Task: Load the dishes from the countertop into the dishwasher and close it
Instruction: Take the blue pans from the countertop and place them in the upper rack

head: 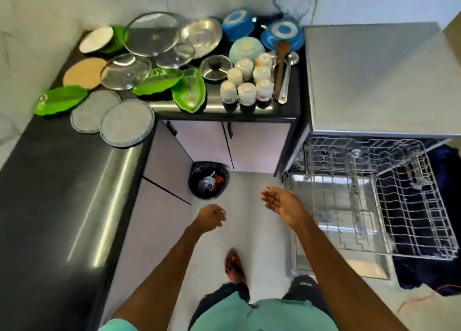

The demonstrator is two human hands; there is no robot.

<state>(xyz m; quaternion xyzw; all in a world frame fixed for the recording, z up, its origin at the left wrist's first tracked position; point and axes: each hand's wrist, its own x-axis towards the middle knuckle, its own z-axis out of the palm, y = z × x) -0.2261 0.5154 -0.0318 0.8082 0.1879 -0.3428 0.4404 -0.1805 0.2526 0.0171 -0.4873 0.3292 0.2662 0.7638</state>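
Note:
Dishes crowd the black countertop at the back: glass lids, a steel plate, green leaf-shaped plates, grey round plates, blue bowls, several upturned white cups and a wooden spoon. The dishwasher stands at the right with its door down and its wire rack pulled out, holding nothing. My left hand hangs over the floor, fingers loosely curled, holding nothing. My right hand is open, fingers straight, just left of the rack.
A black bin with rubbish stands on the floor by the cabinet corner. Pale cabinet doors run under the counter. A dark blue cloth lies right of the dishwasher door. My sandalled foot is on the light floor.

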